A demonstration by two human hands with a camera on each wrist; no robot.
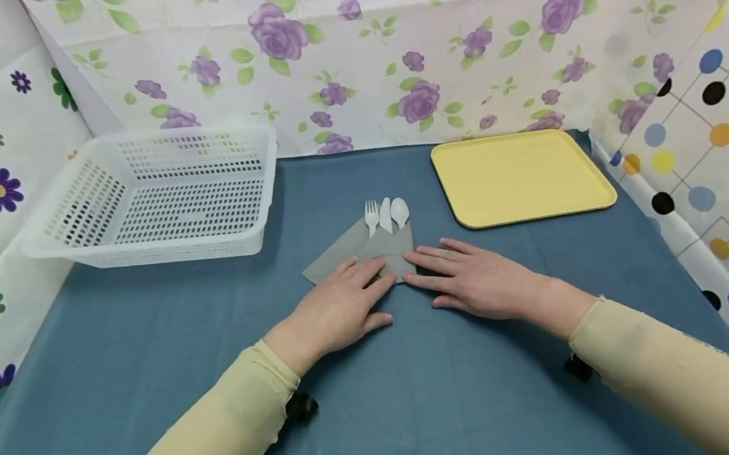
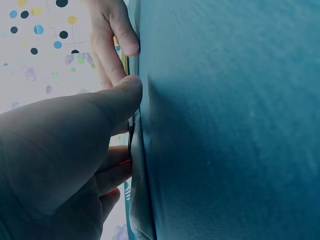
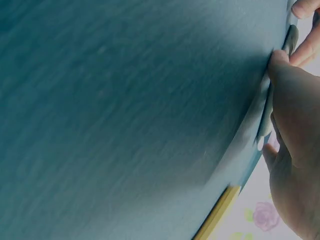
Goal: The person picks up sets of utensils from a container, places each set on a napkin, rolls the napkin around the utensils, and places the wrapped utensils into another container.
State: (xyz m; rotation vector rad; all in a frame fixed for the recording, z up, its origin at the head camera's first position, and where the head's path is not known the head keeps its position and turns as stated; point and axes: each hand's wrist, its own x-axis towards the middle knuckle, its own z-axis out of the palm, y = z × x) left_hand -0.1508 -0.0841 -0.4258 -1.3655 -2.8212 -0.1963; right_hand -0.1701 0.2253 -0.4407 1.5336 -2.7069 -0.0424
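A grey folded napkin (image 1: 340, 251) lies on the blue cloth in the middle of the head view. Out of its upper end stick a white fork (image 1: 371, 215), a white knife (image 1: 385, 214) and a white spoon (image 1: 400, 211), side by side; their handles are hidden in the folds. My left hand (image 1: 340, 305) rests its extended fingers on the lower part of the napkin. From the other side, the fingertips of my right hand (image 1: 475, 279) touch the napkin's right edge, fingers spread. Close to the cloth, the left wrist view shows the napkin's raised edge (image 2: 141, 192) by the left fingers.
At the back left stands a white perforated basket (image 1: 257, 236). A yellow tray (image 1: 524, 175) lies at the back right, its rim also low in the right wrist view. Flowered and dotted sheets (image 1: 352, 56) enclose the blue-covered table (image 1: 386, 420) at the back and sides.
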